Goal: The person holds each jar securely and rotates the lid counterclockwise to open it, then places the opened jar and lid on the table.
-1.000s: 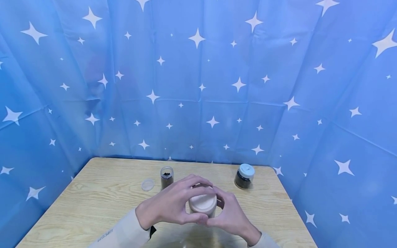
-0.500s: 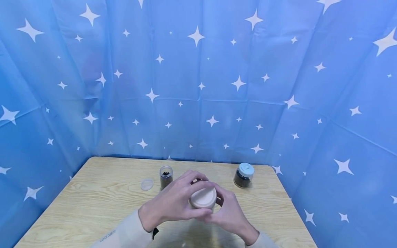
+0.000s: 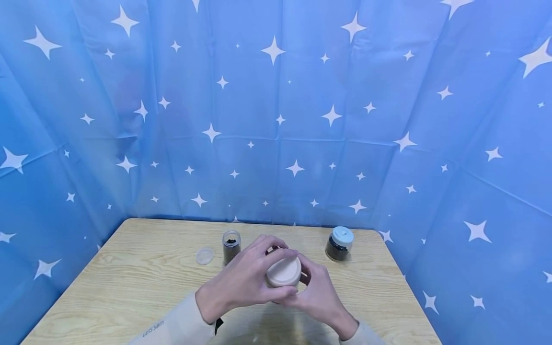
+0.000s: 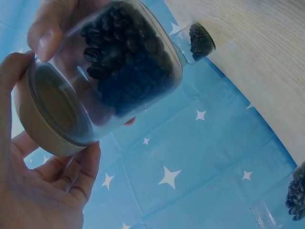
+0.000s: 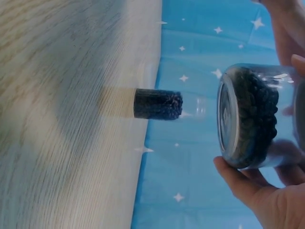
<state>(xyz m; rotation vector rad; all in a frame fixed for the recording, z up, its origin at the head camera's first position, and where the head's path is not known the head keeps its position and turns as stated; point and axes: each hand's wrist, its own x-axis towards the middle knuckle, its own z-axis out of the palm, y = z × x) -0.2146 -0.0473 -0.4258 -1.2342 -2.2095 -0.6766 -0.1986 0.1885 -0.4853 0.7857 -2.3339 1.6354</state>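
A clear jar (image 4: 131,57) of dark beans that look like coffee beans is held up off the table between both hands. Its pale round lid (image 3: 284,272) is on top. My left hand (image 3: 243,280) grips the lid's rim, thumb at the near side and fingers over the far side. My right hand (image 3: 319,294) holds the jar's body from the right; in the right wrist view its fingers (image 5: 238,183) reach round the glass. The left hand hides much of the jar in the head view.
Behind the left hand stands an uncapped slim jar (image 3: 231,247) of dark beans, with a translucent round lid (image 3: 204,256) lying beside it. A blue-lidded jar (image 3: 339,244) sits at the back right. A starry blue curtain (image 3: 276,120) surrounds the wooden table (image 3: 129,268).
My left hand's thumb and fingers have shifted round the lid's rim, away from me. The right hand keeps its hold on the jar. The jars on the table stay in place.
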